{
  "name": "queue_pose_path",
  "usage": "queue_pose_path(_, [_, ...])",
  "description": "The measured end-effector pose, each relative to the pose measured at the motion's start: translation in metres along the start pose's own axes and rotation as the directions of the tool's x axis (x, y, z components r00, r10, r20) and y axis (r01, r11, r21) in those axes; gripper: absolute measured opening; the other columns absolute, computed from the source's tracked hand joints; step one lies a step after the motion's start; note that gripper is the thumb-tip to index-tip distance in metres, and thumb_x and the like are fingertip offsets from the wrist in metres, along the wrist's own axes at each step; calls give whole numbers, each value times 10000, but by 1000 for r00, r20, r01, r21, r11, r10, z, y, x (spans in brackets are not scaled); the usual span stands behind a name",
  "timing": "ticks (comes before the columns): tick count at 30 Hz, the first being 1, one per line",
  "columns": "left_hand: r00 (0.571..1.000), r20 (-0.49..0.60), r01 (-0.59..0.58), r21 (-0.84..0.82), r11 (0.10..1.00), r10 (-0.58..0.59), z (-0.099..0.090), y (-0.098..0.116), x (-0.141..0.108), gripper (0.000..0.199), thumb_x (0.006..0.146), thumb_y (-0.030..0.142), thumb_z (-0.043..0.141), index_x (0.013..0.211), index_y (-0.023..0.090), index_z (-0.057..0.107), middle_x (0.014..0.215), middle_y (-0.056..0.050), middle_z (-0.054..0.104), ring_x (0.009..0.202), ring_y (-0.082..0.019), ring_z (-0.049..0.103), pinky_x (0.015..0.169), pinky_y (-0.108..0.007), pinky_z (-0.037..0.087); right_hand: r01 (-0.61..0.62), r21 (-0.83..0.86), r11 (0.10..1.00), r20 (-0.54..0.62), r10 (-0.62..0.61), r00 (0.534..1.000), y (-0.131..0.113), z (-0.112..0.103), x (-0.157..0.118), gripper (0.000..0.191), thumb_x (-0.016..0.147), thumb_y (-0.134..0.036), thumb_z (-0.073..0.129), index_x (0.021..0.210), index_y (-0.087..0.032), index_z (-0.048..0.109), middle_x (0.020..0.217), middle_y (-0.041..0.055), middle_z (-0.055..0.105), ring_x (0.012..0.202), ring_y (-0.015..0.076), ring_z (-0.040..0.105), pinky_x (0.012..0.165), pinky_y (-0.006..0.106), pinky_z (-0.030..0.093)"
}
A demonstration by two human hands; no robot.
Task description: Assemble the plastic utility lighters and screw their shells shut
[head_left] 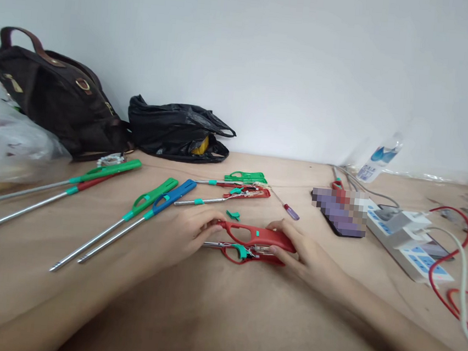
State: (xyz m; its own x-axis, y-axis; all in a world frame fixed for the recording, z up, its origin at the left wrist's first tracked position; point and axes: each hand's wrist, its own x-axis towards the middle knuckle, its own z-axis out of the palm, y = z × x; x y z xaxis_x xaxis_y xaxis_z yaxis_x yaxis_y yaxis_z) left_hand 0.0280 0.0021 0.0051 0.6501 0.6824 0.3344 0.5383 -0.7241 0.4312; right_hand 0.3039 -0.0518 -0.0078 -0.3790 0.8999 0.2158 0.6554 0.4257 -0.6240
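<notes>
A red handle shell [267, 236] is pinched at its left tip by my left hand [199, 228] and at its right end by my right hand [299, 247]. Just below it lies an opened red lighter [235, 253] with a metal tube, a green trigger and inner parts showing. Behind my hands sit a small green piece [233, 215], another opened red lighter [252, 195] and a green handle shell [245, 176]. A screwdriver [291, 211] with a purple handle lies to their right.
Closed lighters in green [155, 195], blue [174, 196] and red lie at left. Behind stand a dark bag [55, 97] and a black plastic bag [172, 131]. At right are a phone [340, 216], a power strip [420, 262], cables and a bottle [379, 159].
</notes>
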Motion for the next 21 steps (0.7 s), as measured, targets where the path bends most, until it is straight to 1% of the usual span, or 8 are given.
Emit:
queue_pose_path(4, [993, 113, 26, 9, 1000, -26, -1, 5, 2, 168, 946, 238, 470, 950, 203, 635, 956, -21, 671, 889, -186, 618, 785, -291, 488, 14, -1, 1000, 48, -14, 999, 6, 3, 0, 170, 918, -296, 526, 1071, -232, 563, 1077, 81, 603, 997, 232, 570, 867, 368, 464])
queue_pose_path(6, [984, 174, 25, -1, 1000, -24, 0, 4, 2, 158, 936, 238, 485, 925, 201, 638, 946, -21, 658, 899, -188, 608, 789, -293, 479, 34, -4, 999, 74, -34, 997, 9, 4, 1, 161, 896, -275, 557, 1048, -226, 569, 1089, 83, 574, 1028, 234, 549, 903, 378, 454])
queue_pose_path(8, [978, 208, 26, -30, 999, -19, 2, 2, 2, 166, 937, 253, 482, 923, 200, 638, 930, -27, 646, 896, -188, 602, 776, -289, 476, 51, -13, 999, 82, -50, 995, 11, 6, 1, 164, 875, -269, 585, 1030, -220, 568, 1103, 86, 549, 1044, 236, 535, 927, 384, 447])
queue_pose_path(11, [979, 204, 24, -51, 998, -13, 6, -1, 1, 176, 934, 258, 477, 907, 193, 638, 910, -38, 634, 876, -190, 598, 743, -285, 473, 53, -37, 998, 87, -50, 995, 13, 9, 0, 184, 849, -258, 613, 1021, -215, 566, 1097, 87, 536, 1044, 243, 525, 932, 397, 443])
queue_pose_path(16, [978, 208, 10, -18, 1000, -6, 7, 0, 0, 159, 919, 204, 487, 876, 180, 638, 882, -37, 615, 850, -195, 592, 727, -292, 463, 36, -72, 997, 110, -28, 994, 12, 12, 0, 168, 833, -213, 611, 993, -201, 562, 1075, 86, 542, 1034, 253, 515, 909, 415, 441])
queue_pose_path(21, [975, 224, 17, -16, 1000, -12, 8, -2, 0, 137, 890, 177, 500, 853, 174, 632, 859, -34, 613, 833, -188, 579, 698, -276, 450, 41, -89, 995, 121, -30, 992, 13, 15, 0, 189, 837, -219, 619, 1018, -200, 566, 1089, 85, 551, 1046, 257, 508, 912, 421, 434])
